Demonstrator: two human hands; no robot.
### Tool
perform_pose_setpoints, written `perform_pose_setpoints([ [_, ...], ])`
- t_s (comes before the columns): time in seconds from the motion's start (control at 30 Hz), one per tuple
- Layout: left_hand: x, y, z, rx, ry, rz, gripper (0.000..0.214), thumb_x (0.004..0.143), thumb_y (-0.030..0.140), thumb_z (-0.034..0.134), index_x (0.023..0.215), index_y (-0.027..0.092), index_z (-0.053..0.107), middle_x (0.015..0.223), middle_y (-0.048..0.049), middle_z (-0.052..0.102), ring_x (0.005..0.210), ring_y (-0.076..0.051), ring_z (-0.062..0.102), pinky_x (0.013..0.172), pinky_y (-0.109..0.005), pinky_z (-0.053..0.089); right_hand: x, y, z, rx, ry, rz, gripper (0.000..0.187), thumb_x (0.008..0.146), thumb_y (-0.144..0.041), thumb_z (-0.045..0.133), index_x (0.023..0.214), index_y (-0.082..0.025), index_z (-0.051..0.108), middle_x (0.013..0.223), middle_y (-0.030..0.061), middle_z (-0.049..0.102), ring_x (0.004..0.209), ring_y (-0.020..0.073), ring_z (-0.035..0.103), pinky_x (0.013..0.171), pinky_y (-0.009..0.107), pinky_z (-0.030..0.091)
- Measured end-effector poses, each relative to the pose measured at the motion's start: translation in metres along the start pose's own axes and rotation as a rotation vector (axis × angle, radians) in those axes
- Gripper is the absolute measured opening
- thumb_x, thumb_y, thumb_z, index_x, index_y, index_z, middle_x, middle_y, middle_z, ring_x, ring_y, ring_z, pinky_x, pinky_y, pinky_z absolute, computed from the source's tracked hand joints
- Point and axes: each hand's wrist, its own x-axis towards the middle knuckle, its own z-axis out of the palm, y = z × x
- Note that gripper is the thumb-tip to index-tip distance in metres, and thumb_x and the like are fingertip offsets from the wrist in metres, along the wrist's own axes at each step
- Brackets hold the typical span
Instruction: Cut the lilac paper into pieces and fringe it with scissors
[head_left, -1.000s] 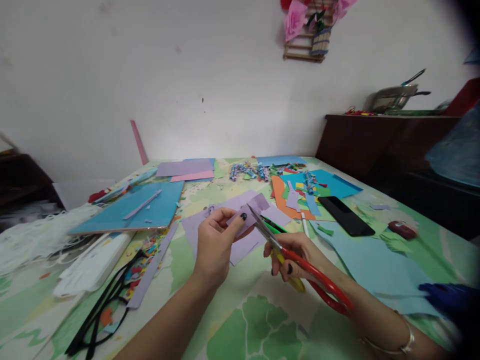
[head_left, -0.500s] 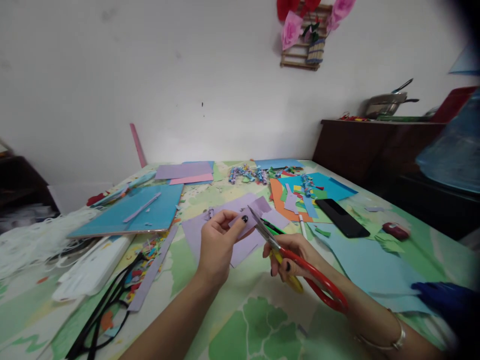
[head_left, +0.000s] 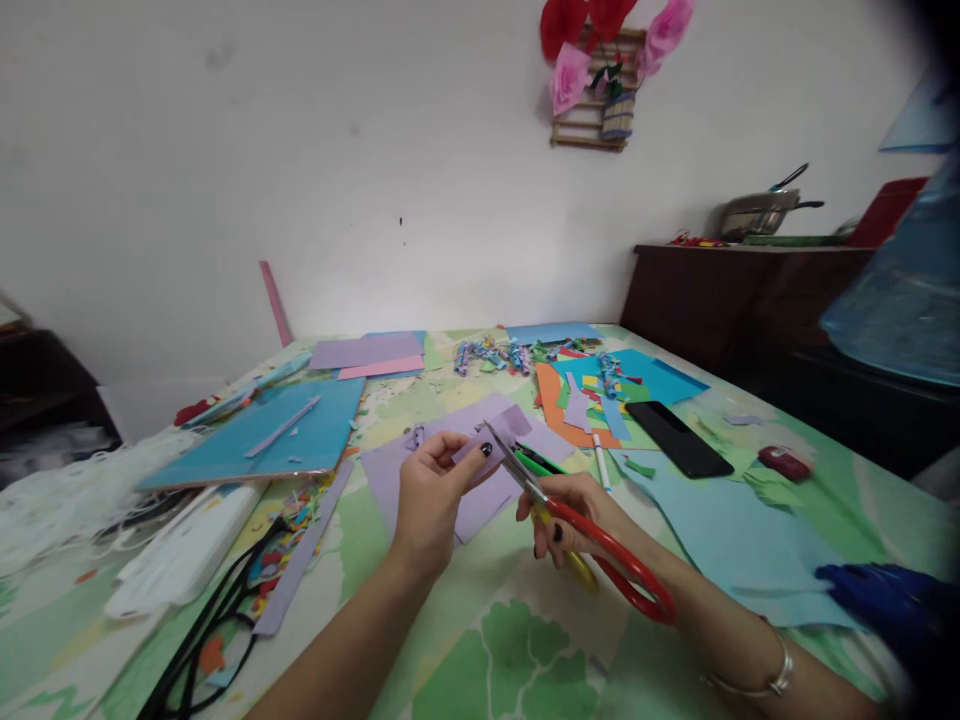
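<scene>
Both hands are busy over the middle of the bench (head_left: 457, 635), close to each other but not touching. The left hand (head_left: 429, 500) pinches a small purple paper piece (head_left: 478, 436) between thumb and fingers. The right hand (head_left: 581, 515) is wrapped around the red-and-yellow scissors (head_left: 564, 512), their blades lying across that piece. Compared with a second ago, the scissor tip sits a little further left over the thumb, and the two handle loops look slightly closer together. The head view has swung somewhat right and up, so more of the red flowers (head_left: 562, 27) on the wall shows. Beneath the hands, the purple sheets (head_left: 382, 480) lie where they were, as does the green-and-black tool (head_left: 540, 461) just beyond the right hand. The phone (head_left: 679, 438) near the bench's right edge, the blue board (head_left: 262, 445) toward its left edge and the curled paper bits (head_left: 491, 353) along its far edge have not moved either.
</scene>
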Motion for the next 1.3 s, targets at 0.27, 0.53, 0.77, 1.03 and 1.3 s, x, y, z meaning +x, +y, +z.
perform_pose_setpoints([
  [0.27, -0.0016, 0.003, 0.002, -0.037, -0.009, -0.039, 0.021, 0.061, 0.02, 0.08, 0.069, 0.012, 0.063, 0.069, 0.0005, 0.066, 0.068, -0.01, 0.064, 0.074, -0.027, 0.056, 0.0009, 0.0067, -0.002, 0.012, -0.011, 0.0, 0.055, 0.062, -0.06, 0.074, 0.088, -0.013, 0.06, 0.063, 0.002, 0.063, 0.045, 0.0104, 0.056, 0.045, 0.021, 0.046],
  [0.53, -0.0012, 0.0045, 0.0016, -0.047, -0.029, -0.037, 0.018, 0.063, 0.017, 0.078, 0.07, 0.012, 0.064, 0.072, -0.0006, 0.068, 0.069, -0.011, 0.065, 0.076, -0.029, 0.056, -0.0018, 0.0057, -0.0003, 0.027, 0.014, -0.003, 0.053, 0.065, -0.058, 0.074, 0.089, -0.012, 0.061, 0.061, 0.0019, 0.062, 0.046, 0.0087, 0.054, 0.046, 0.019, 0.046],
  [0.77, -0.0019, 0.0056, 0.0026, -0.046, -0.015, -0.036, 0.02, 0.061, 0.018, 0.08, 0.07, 0.011, 0.063, 0.071, -0.001, 0.068, 0.067, -0.011, 0.065, 0.076, -0.029, 0.056, -0.0026, 0.0037, 0.0024, -0.01, 0.049, -0.004, 0.051, 0.065, -0.058, 0.073, 0.087, -0.013, 0.062, 0.056, -0.0003, 0.059, 0.043, 0.0092, 0.051, 0.044, 0.021, 0.046],
  [1.03, -0.0023, 0.0057, 0.0026, -0.067, 0.007, -0.088, 0.022, 0.059, 0.02, 0.081, 0.07, 0.011, 0.063, 0.071, -0.0006, 0.067, 0.069, -0.012, 0.065, 0.077, -0.03, 0.056, 0.0022, 0.008, -0.0016, -0.005, 0.01, 0.02, 0.045, 0.059, -0.046, 0.077, 0.086, -0.013, 0.061, 0.058, 0.0012, 0.062, 0.048, 0.0121, 0.058, 0.046, 0.021, 0.049],
  [1.3, -0.0022, 0.0057, 0.0023, -0.068, -0.001, -0.064, 0.02, 0.06, 0.019, 0.079, 0.068, 0.012, 0.062, 0.069, 0.0013, 0.066, 0.067, -0.011, 0.064, 0.079, -0.03, 0.055, 0.0002, 0.0026, 0.0024, 0.015, 0.019, 0.003, 0.051, 0.061, -0.056, 0.075, 0.083, -0.013, 0.06, 0.061, 0.0015, 0.061, 0.047, 0.0102, 0.055, 0.044, 0.02, 0.047],
])
